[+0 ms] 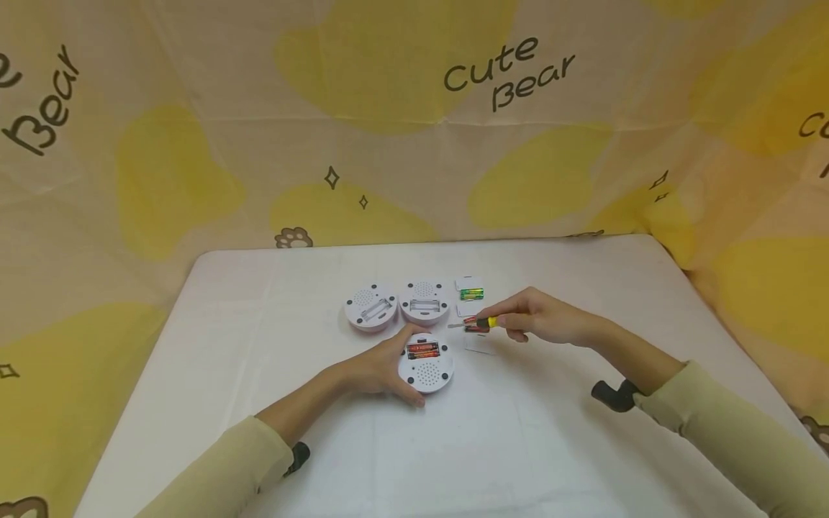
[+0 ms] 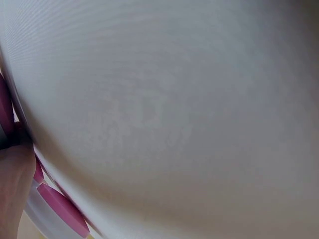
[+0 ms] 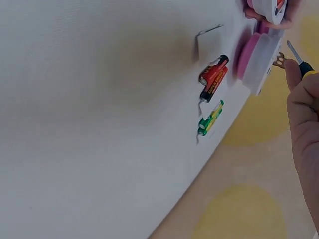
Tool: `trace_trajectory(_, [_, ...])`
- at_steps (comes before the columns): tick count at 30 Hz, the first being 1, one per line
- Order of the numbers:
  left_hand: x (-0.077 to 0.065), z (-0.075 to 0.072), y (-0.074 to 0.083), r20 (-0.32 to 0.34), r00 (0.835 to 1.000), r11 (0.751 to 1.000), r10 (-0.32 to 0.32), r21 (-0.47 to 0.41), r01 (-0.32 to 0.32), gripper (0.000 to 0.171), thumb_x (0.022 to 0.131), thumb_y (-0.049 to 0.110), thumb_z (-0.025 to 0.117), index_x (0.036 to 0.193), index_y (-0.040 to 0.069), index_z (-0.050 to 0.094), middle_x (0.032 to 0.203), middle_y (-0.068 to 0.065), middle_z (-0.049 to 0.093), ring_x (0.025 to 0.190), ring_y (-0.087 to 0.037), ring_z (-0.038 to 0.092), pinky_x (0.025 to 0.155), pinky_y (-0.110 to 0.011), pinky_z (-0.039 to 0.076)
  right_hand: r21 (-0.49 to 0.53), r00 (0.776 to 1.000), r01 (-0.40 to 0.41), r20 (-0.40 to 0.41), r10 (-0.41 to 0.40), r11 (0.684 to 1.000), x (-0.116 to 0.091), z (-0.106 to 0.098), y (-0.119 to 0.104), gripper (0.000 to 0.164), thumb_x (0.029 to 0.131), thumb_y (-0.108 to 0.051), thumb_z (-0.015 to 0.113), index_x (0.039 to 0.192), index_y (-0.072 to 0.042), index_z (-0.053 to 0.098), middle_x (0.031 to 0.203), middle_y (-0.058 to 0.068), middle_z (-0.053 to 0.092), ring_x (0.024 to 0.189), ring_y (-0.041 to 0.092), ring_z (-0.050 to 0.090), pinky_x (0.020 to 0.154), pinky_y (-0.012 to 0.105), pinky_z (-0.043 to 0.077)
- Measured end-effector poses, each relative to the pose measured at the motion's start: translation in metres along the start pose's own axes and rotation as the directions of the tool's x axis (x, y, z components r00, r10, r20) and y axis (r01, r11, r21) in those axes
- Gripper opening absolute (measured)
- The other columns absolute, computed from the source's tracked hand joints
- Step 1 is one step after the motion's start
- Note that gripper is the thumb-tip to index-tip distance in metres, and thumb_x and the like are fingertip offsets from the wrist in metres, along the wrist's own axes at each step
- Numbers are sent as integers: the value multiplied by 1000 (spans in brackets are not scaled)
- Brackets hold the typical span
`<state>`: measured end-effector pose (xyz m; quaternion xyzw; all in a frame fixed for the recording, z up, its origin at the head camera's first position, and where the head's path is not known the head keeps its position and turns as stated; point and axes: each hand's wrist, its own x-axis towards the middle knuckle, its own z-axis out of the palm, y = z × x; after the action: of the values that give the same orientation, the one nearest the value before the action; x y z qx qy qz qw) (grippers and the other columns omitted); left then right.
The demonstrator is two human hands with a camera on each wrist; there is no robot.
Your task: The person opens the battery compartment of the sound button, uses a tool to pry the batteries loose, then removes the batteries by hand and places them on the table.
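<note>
My left hand [image 1: 381,365] grips a round white device [image 1: 428,375] by its sides, thumb at the near edge and fingers at the far edge. Its underside faces up, showing speaker holes, dark feet and two red batteries [image 1: 423,350] in an uncovered compartment. In the right wrist view this device [image 3: 271,11] has a pink lower part. My right hand [image 1: 547,316] holds a small screwdriver [image 1: 487,322] with a black and yellow handle, its metal shaft pointing left toward the device. The left wrist view shows mostly tabletop, with part of the left hand [image 2: 14,181] at the edge.
Two similar devices, one on the left [image 1: 370,308] and one on the right [image 1: 424,302], lie behind with bare battery compartments. Beside them are green batteries [image 1: 472,294], red batteries [image 3: 214,78] and white covers [image 1: 479,347]. The white table [image 1: 291,302] meets a patterned cloth at the back.
</note>
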<state>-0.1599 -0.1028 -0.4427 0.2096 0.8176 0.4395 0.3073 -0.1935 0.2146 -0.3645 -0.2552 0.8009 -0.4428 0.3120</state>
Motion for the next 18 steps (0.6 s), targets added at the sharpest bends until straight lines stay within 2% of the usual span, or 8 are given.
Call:
trace_trajectory(6, [0,1,1,-2,1000,1000,-3,1,3,113,64,34,94,151,20,24,136,0,49,124,-17,46,110,-45,31,-51,998,38,50,-36,998,2,3,-8,33,103,-10,50,132,-14,66,68,3,49,64,18,46,61,29,38])
trace_trajectory(12, [-1,1,0,-1,1000,1000,1,-12,-1,112,64,33,95,150,20,25,133,1,50,122,-17,47,109,-44,32,-71,994,82,84,-76,994,6,4,-11,32,102,-7,50,131,-5,65,64,3,47,59,20,43,56,25,35])
trace_trajectory(14, [0,1,0,0,1000,1000,-1,-12,1,112,64,33,95,151,20,24,133,1,50,122,-17,47,109,-44,32,-68,993,88,87,-82,994,8,5,-12,32,102,-6,51,130,-3,65,66,3,48,57,19,41,54,24,34])
trace_trajectory(18, [0,1,-1,2,1000,1000,3,-10,-3,112,64,33,94,151,19,24,133,1,50,121,-17,47,109,-43,32,-87,994,96,61,-91,992,11,7,-16,29,99,-4,55,126,-2,68,87,6,66,53,13,35,50,21,30])
